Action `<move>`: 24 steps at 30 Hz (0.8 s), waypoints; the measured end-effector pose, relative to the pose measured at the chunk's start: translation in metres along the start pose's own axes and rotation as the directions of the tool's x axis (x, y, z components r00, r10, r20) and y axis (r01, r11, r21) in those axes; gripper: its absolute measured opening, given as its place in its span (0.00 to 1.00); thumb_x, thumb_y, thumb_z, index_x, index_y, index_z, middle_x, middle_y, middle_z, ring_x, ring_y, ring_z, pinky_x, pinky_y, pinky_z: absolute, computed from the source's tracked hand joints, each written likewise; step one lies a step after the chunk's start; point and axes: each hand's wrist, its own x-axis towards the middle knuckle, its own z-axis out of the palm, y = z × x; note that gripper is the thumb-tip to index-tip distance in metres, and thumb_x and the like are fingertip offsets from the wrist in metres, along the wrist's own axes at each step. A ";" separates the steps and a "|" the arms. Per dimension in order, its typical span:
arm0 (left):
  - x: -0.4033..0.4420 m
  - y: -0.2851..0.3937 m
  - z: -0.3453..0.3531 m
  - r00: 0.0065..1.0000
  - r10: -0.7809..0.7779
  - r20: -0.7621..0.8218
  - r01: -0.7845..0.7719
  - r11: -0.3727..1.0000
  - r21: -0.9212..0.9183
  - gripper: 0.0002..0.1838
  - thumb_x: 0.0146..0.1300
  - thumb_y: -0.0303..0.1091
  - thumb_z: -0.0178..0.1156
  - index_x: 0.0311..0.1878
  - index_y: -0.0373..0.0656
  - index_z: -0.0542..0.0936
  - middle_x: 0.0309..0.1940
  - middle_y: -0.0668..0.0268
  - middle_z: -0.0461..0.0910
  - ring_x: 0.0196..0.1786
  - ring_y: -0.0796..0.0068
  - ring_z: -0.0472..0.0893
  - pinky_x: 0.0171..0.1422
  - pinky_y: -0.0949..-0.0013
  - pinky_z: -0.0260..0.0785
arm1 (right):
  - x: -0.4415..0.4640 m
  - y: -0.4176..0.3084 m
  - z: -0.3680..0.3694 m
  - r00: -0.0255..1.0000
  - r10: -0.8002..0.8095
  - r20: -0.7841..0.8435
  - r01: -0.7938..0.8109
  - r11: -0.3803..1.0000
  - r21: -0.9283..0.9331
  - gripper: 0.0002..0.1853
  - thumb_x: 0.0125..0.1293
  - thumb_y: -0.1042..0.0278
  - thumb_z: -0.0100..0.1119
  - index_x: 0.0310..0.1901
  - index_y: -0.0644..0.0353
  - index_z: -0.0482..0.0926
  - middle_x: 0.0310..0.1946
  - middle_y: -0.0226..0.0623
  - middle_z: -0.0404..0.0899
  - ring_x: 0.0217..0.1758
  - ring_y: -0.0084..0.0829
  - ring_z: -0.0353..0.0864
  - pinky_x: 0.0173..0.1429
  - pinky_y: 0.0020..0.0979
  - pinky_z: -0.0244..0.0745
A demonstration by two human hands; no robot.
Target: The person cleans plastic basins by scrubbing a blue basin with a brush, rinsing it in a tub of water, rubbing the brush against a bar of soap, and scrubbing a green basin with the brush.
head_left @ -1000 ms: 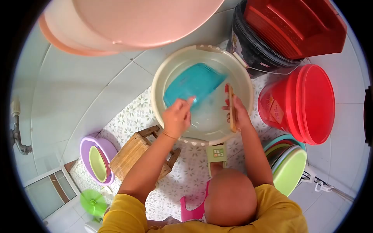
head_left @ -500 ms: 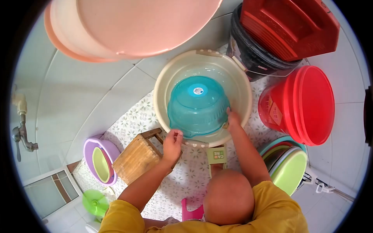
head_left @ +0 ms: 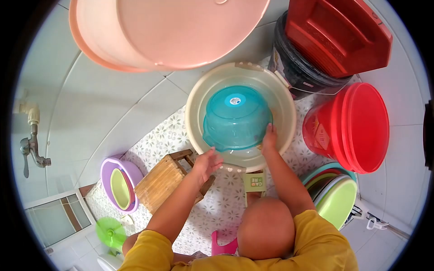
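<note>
A translucent teal plastic basin (head_left: 237, 119) lies upside down inside a large cream basin (head_left: 195, 122) with some water in it. At the teal basin's lower right edge, my right hand (head_left: 270, 137) grips the rim, its fingertips partly hidden. My left hand (head_left: 209, 162) is open over the front left rim of the cream basin, close to the teal basin's near edge, with its fingers apart and nothing seen in them.
A wooden stool (head_left: 162, 183) stands left of the cream basin. To the right are a red bucket (head_left: 321, 128), a black bucket (head_left: 298, 67) under a red washboard (head_left: 334, 36), and stacked basins (head_left: 337, 201). A pink tub (head_left: 181, 36) leans at the back; a tap (head_left: 32, 149) juts from the left wall.
The teal basin has shifted slightly away from me and to the right within the cream basin. My left hand has gone from curled fingers to spread ones. The whole view has moved a little.
</note>
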 end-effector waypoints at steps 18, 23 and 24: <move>-0.078 0.067 0.035 0.951 0.308 -0.007 -0.235 0.712 -0.661 0.18 0.65 0.49 0.53 0.43 0.41 0.72 0.42 0.64 0.75 0.45 0.66 0.75 0.56 0.61 0.71 | -0.111 -0.100 -0.015 0.737 0.491 0.465 -0.657 0.681 0.324 0.20 0.68 0.51 0.47 0.51 0.58 0.68 0.34 0.39 0.73 0.31 0.35 0.72 0.33 0.34 0.73; -0.140 0.063 0.012 0.942 0.337 -0.016 -0.192 0.497 -0.846 0.14 0.69 0.40 0.47 0.47 0.40 0.71 0.47 0.62 0.75 0.53 0.62 0.74 0.60 0.57 0.69 | -0.092 -0.099 -0.022 0.746 0.507 0.431 -0.570 0.821 0.021 0.14 0.65 0.64 0.48 0.51 0.59 0.68 0.30 0.41 0.73 0.26 0.35 0.73 0.27 0.33 0.72; -0.147 0.059 0.009 0.938 0.347 -0.015 -0.193 0.486 -0.852 0.14 0.69 0.40 0.47 0.47 0.40 0.71 0.47 0.62 0.75 0.53 0.62 0.74 0.60 0.57 0.69 | -0.100 -0.107 -0.022 0.803 0.435 0.406 -0.401 0.900 -0.172 0.14 0.63 0.69 0.50 0.50 0.59 0.69 0.28 0.40 0.73 0.23 0.35 0.73 0.24 0.34 0.72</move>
